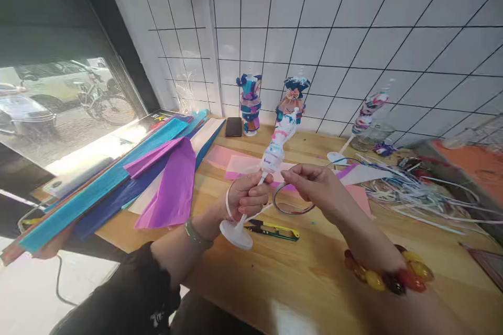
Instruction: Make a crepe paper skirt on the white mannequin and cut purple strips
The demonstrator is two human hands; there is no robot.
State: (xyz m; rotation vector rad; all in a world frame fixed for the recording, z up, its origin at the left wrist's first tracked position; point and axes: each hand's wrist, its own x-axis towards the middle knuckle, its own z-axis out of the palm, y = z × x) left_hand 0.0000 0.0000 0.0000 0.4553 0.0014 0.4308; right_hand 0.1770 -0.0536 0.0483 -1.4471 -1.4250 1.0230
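My left hand [247,196] is closed round the thin white stem of a small mannequin stand [274,152], just under its torso. The torso is white with pink and blue patches and tilts to the right; its round white base [236,235] hangs below my fist. In my right hand [314,186], thumb and forefinger pinch a thin grey looped strip [294,212] close to the bottom of the torso. I cannot tell whether the strip is wire or cord. Below both hands, thread snips [275,230] with a green and yellow handle lie on the table.
Coloured crepe paper sheets [173,188] are piled on the left of the wooden table [291,282]. At the back stand two dressed mannequins [250,104] and a dark phone [233,127]. On the right are another mannequin [367,115] and a tangle of thin strips [416,188].
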